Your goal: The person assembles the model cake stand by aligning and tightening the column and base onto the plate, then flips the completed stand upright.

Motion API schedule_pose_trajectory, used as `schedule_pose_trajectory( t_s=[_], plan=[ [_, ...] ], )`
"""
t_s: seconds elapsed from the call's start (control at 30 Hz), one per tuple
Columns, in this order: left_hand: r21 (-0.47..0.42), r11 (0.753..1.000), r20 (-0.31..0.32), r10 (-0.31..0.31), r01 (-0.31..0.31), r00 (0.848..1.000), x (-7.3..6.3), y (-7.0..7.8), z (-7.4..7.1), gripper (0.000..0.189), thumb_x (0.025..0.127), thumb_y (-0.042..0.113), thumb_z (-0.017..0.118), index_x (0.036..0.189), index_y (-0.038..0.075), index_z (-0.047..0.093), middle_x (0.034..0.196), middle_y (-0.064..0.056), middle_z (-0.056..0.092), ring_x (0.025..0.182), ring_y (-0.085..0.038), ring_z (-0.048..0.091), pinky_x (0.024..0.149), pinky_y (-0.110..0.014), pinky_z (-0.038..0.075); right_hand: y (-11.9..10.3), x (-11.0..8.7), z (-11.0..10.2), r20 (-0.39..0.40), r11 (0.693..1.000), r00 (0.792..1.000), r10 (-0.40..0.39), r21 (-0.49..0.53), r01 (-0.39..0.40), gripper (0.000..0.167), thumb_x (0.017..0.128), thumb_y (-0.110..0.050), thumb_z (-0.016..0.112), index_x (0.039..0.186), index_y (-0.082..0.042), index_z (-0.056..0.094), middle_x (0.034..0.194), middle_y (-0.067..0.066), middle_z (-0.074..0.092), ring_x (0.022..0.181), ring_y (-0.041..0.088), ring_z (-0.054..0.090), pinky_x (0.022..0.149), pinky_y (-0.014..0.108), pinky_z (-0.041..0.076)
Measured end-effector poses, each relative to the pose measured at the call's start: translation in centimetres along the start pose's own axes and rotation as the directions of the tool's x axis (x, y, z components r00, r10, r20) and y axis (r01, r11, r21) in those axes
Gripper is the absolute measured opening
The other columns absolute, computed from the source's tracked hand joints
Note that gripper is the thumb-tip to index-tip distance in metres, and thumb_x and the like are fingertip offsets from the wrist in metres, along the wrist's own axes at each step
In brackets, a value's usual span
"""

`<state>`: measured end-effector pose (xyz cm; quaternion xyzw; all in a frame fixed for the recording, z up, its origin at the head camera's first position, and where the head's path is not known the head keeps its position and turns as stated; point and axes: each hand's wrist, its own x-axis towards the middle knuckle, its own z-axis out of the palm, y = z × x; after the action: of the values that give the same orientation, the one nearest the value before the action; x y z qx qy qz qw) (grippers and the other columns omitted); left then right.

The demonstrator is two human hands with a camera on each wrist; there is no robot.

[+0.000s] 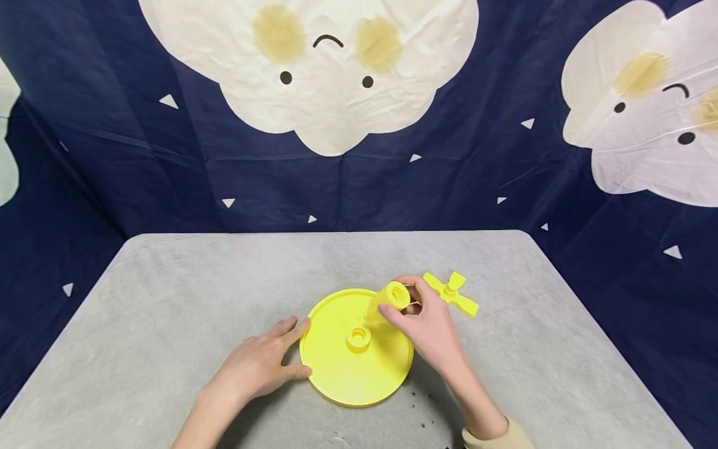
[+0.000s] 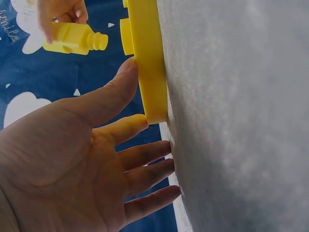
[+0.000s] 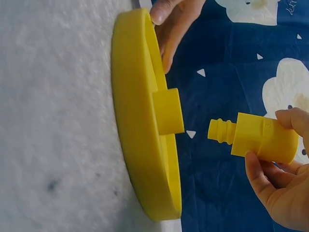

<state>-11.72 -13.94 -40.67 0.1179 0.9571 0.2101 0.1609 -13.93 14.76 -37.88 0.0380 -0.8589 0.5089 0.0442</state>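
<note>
A round yellow disc (image 1: 331,374) with a raised rim lies on the grey table, a short hollow socket (image 1: 358,340) standing at its centre. At the disc's left edge my left hand (image 1: 260,362) touches the rim with thumb and forefinger, its fingers fairly straight and spread. My right hand (image 1: 429,321) grips a yellow cylindrical piece (image 3: 265,137) between thumb and fingers, above the disc's right part. That piece has a narrower ridged peg (image 3: 222,131) at its lower end, apart from the socket. Its upper end shows a round hole in the head view.
A yellow piece with several flat arms (image 1: 451,290) lies on the table (image 1: 185,299) just beyond my right hand. Small dark crumbs (image 1: 423,425) are scattered near the front, right of the disc. A dark blue curtain (image 1: 269,181) with clouds hangs behind the table.
</note>
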Motion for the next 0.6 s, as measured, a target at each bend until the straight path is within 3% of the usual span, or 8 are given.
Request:
schedule_pose_trajectory(
  t_s=[0.6],
  plan=[
    [-0.017,1.0,0.011,0.013,-0.013,1.0,-0.2,-0.1,-0.1,0.087,0.086,0.053,0.077,0.159,0.02,0.042,0.165,-0.017,0.04,0.15,-0.041,0.042,0.114,-0.065,0.042,0.0,-0.4,1.7,0.098,1.0,0.995,-0.011,0.028,0.008,0.039,0.083,-0.031,0.088,0.117,-0.026,0.069,0.101,-0.002,0.076,0.084,0.014,0.067,0.074,0.021,0.056]
  ],
)
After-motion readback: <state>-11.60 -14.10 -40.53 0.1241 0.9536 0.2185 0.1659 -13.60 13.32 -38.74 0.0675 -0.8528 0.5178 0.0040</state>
